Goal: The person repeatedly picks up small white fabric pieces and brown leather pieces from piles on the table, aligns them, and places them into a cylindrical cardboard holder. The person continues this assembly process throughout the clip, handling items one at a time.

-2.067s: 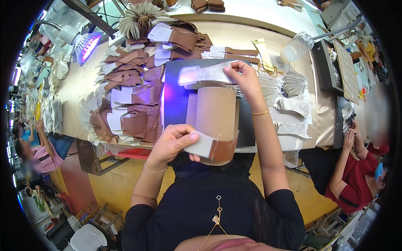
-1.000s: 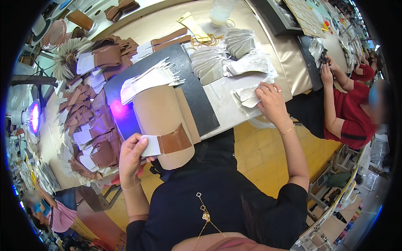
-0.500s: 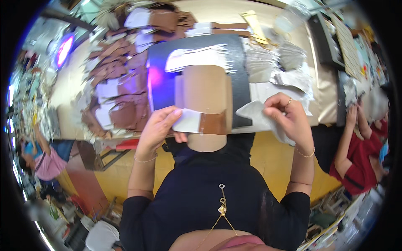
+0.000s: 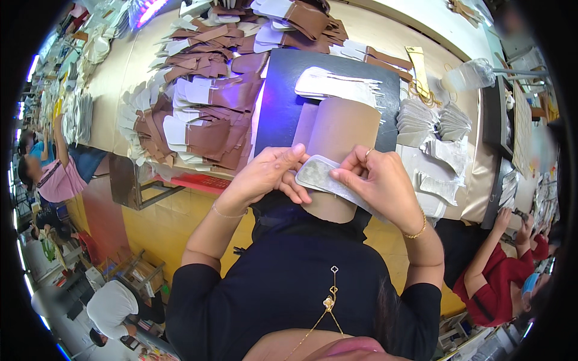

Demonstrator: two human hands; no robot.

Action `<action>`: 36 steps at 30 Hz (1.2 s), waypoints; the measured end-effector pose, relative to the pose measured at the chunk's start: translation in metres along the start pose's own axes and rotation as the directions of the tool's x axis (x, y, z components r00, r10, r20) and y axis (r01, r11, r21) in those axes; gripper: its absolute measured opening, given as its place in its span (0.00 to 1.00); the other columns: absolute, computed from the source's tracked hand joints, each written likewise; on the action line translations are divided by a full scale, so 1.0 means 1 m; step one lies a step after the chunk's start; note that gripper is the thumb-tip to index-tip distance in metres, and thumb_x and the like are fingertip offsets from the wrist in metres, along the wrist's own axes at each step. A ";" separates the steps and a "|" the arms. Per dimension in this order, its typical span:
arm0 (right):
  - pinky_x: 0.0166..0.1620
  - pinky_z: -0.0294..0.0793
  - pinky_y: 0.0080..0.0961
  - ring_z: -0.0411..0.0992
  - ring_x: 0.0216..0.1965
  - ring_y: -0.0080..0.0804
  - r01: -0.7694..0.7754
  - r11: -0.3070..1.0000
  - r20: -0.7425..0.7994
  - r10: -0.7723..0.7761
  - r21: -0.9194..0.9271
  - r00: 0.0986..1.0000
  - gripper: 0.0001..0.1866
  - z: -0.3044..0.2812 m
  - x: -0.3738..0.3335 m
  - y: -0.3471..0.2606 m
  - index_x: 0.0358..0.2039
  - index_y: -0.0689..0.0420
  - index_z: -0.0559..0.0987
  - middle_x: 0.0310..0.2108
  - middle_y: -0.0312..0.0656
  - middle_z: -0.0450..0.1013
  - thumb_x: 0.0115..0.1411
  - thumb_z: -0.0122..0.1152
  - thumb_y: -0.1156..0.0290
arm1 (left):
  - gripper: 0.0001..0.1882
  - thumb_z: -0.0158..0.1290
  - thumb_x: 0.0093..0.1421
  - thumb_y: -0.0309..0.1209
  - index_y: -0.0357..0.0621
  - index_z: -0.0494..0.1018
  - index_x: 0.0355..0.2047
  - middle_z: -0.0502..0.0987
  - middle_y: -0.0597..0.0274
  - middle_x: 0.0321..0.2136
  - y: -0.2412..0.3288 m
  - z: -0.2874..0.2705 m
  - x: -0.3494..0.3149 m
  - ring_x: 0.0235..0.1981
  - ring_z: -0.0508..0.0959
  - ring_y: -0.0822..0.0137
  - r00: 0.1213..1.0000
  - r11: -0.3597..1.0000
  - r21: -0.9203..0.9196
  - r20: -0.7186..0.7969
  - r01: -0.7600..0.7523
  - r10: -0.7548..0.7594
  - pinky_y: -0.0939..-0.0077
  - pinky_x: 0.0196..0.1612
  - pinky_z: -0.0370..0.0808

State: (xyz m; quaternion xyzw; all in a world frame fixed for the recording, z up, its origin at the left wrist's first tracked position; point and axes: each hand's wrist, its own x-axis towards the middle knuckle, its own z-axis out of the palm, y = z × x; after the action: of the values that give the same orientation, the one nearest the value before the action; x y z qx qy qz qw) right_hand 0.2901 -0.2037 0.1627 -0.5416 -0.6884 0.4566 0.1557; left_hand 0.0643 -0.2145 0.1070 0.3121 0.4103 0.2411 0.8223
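Note:
A grey, round-cornered flat piece (image 4: 319, 171) lies across a curved tan board (image 4: 344, 129) in front of me. My right hand (image 4: 379, 180) pinches the grey piece between thumb and fingers from above. At its left end, my left hand (image 4: 274, 174) curls its fingers round the edge, the thumb along the upper side. The white and brown piece is hidden now, seemingly under the grey one. Behind the tan board, a fanned stack of white pieces (image 4: 334, 84) rests on a black mat (image 4: 280, 78).
Piles of brown and white pieces (image 4: 211, 114) cover the table's left side. Fanned grey pieces (image 4: 417, 122) lie at the right, near a clear plastic bottle (image 4: 469, 76) and a yellow strip (image 4: 418, 63). A co-worker in red (image 4: 490, 277) sits at the right.
My right hand has brought the grey piece leftward over the white and brown piece, covering it. My left hand stays at the left end. The whole view has shifted and turned.

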 end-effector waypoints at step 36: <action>0.30 0.67 0.11 0.67 0.27 0.13 -0.167 0.830 -0.073 0.241 0.532 0.968 0.22 -0.005 -0.046 0.071 0.40 0.58 0.67 0.25 0.31 0.69 0.49 0.72 0.77 | 0.13 0.56 0.62 0.31 0.29 0.74 0.36 0.80 0.51 0.30 -0.010 -0.005 0.004 0.27 0.83 0.64 0.997 0.999 0.034 -0.068 0.029 -0.026 0.80 0.29 0.81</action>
State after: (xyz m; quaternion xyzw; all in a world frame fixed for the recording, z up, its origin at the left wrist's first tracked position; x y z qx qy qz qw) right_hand 0.3531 -0.2423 0.1211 -0.5794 -0.4644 0.6019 0.2938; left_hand 0.0638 -0.2167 0.0955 0.3124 0.4461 0.2330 0.8057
